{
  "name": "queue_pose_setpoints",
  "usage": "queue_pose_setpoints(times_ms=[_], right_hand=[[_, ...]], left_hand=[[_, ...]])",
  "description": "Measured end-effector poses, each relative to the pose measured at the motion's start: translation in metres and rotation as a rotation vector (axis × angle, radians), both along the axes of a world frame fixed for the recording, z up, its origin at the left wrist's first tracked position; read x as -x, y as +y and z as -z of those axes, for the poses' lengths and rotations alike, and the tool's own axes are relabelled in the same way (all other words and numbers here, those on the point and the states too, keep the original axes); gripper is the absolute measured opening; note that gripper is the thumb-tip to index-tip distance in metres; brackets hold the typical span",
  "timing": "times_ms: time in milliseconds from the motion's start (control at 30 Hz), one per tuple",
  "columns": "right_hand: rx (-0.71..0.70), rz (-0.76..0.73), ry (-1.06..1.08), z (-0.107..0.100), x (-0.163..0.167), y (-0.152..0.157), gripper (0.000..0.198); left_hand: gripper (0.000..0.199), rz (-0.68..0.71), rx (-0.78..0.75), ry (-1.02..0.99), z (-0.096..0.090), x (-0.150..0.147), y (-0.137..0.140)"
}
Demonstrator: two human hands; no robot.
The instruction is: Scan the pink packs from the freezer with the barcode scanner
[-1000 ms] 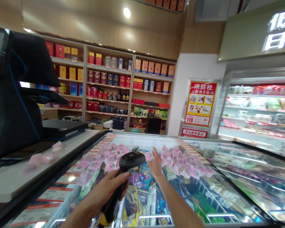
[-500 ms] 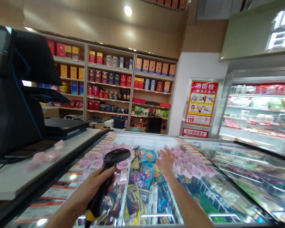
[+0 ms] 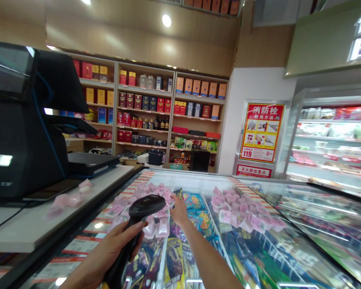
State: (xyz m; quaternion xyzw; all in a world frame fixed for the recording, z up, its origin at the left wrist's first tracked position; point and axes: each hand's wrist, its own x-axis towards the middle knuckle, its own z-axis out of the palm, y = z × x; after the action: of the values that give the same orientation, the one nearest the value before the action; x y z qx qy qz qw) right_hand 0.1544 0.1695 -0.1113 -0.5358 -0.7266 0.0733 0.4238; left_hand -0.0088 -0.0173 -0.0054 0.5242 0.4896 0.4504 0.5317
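Observation:
My left hand (image 3: pixel 123 237) is wrapped round the handle of a black barcode scanner (image 3: pixel 147 205), its head tilted up and forward. My right hand (image 3: pixel 178 208) reaches out with fingers apart at the right edge of the left pile of small pink plastic packs (image 3: pixel 159 188). Its fingertips are close to or touching a labelled pack; the contact is partly hidden. Across the freezer glass to the right lies a second pile of pink packs (image 3: pixel 237 204), several with white barcode labels. The scanner's lower end is cut off by the frame.
Beneath the piles is a glass-topped chest freezer (image 3: pixel 198 182) with bagged goods in wire baskets. On the left, a counter (image 3: pixel 108 180) holds a black checkout terminal (image 3: pixel 21 132) and a few pink packs (image 3: pixel 74 198). Shelves of boxes (image 3: pixel 144 102) stand behind.
My right hand has moved left, from beside the right pile to the edge of the left pile. My left hand keeps holding the scanner. The view has shifted slightly.

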Motion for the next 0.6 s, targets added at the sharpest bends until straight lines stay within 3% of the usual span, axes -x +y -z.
queue_pose_setpoints(times_ms=[267,433,600], right_hand=[[-0.154,0.119,0.096,-0.006,-0.036,-0.005,0.058],[-0.174,0.178,0.075,-0.009,-0.058,-0.010,0.063],[-0.148,0.326,-0.017,-0.008,-0.071,-0.015,0.060]], left_hand=[[0.031,0.048,0.015,-0.090,0.005,-0.012,0.003],[0.031,0.104,0.008,-0.051,0.003,-0.024,0.005],[0.031,0.107,0.002,-0.064,0.002,-0.029,0.007]])
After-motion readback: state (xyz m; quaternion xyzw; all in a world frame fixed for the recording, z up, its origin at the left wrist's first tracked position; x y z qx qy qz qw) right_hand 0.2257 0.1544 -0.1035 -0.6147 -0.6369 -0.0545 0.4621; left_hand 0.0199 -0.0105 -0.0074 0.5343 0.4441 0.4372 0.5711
